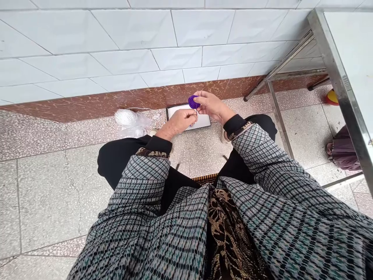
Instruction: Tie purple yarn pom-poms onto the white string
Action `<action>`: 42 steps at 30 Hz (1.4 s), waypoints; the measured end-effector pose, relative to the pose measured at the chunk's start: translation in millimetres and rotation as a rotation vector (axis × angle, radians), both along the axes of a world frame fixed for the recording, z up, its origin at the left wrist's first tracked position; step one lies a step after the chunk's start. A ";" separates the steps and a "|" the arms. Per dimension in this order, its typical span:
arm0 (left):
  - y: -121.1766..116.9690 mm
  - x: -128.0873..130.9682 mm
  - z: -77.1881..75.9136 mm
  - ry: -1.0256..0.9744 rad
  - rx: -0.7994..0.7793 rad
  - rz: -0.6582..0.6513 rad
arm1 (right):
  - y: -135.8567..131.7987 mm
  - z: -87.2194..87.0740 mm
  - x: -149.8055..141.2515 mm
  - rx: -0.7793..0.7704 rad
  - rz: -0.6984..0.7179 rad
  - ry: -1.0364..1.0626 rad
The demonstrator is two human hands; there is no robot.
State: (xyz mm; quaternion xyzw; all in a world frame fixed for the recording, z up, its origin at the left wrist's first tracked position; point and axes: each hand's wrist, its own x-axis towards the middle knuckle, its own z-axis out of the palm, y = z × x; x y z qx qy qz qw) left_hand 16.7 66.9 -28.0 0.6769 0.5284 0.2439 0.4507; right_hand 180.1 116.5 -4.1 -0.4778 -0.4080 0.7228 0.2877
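Between the thumb and fingers of my right hand [208, 104] is a small round coil of purple yarn [193, 102], held by its right edge. A purple strand [197, 112] runs down from the coil to my left hand [183, 119], whose fingertips are pinched together on it. Both hands are raised over a white board with a dark rim [205, 121], which lies on the floor by the wall. A bit of purple shows just below my left fingertips, too small to make out.
Left of the board, a clear plastic bag with white cord [129, 120] lies against the brown skirting [96, 102]. A metal-framed table [339, 66] stands at the right. Under it are a red and yellow object [332, 97] and a dark purple bundle [345, 149].
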 end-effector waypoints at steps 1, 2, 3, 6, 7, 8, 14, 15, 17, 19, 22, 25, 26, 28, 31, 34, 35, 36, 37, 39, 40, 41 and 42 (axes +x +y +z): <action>0.8 -0.4 -1.8 0.021 -0.026 -0.001 | 1.2 2.5 2.1 0.016 0.020 0.025; 1.7 -1.3 -2.8 0.044 -0.048 0.012 | 2.0 5.7 4.6 0.035 0.054 0.043; 2.7 -2.5 -2.9 0.068 -0.065 0.036 | 2.2 9.1 7.4 0.055 0.104 0.048; 4.9 -6.3 1.3 0.126 -0.073 0.120 | -0.5 16.2 14.5 0.089 0.328 -0.064; 5.2 -7.1 3.4 0.133 -0.066 0.136 | -2.0 16.7 15.5 0.097 0.406 -0.132; 5.2 -7.6 5.5 0.133 -0.061 0.143 | -3.5 16.1 15.6 0.103 0.475 -0.206; 4.0 -6.6 10.6 0.118 -0.043 0.192 | -6.6 7.8 6.6 0.165 0.476 -0.536; 3.9 -6.5 10.8 0.118 -0.037 0.208 | -6.3 7.2 5.3 0.189 0.468 -0.578; 3.4 -6.2 11.7 0.104 -0.028 0.220 | -5.5 5.6 3.5 0.232 0.494 -0.650; 2.4 -5.6 13.1 0.081 -0.024 0.207 | -4.2 2.3 1.6 0.265 0.506 -0.693; 0.6 -3.7 14.1 0.026 -0.027 0.178 | -0.3 -3.5 -2.1 0.261 0.342 -0.662; -0.6 -0.7 11.0 -0.040 -0.034 0.110 | 3.6 -3.9 -5.1 0.116 0.091 -0.420; -0.7 0.2 9.0 -0.053 -0.040 0.074 | 4.2 -2.2 -5.3 0.064 0.033 -0.312; -0.2 1.4 4.7 -0.051 -0.061 0.015 | 3.9 3.0 -3.6 -0.003 -0.006 -0.117; 2.2 0.1 0.1 -0.005 -0.111 0.038 | 1.7 12.9 3.7 -0.013 0.145 0.018; 5.0 -5.0 -0.9 0.030 -0.133 0.102 | 0.5 20.8 13.5 0.050 0.414 -0.065; 5.7 -6.8 -1.0 0.038 -0.130 0.107 | 0.4 22.2 16.1 0.077 0.502 -0.133; 6.3 -8.4 -1.0 0.044 -0.123 0.106 | 0.3 22.6 17.9 0.107 0.578 -0.213; 6.6 -9.6 -1.1 0.047 -0.117 0.103 | 0.2 21.9 18.8 0.138 0.636 -0.301; 6.6 -10.3 -0.4 0.042 -0.112 0.092 | -0.1 17.1 17.3 0.187 0.677 -0.498; 6.2 -9.9 0.6 0.033 -0.116 0.085 | -0.3 13.2 15.1 0.202 0.654 -0.591; 5.6 -9.2 2.1 0.018 -0.123 0.075 | -0.2 8.8 12.3 0.209 0.609 -0.670; 4.9 -8.3 4.3 0.001 -0.130 0.062 | 0.2 4.4 9.2 0.210 0.540 -0.709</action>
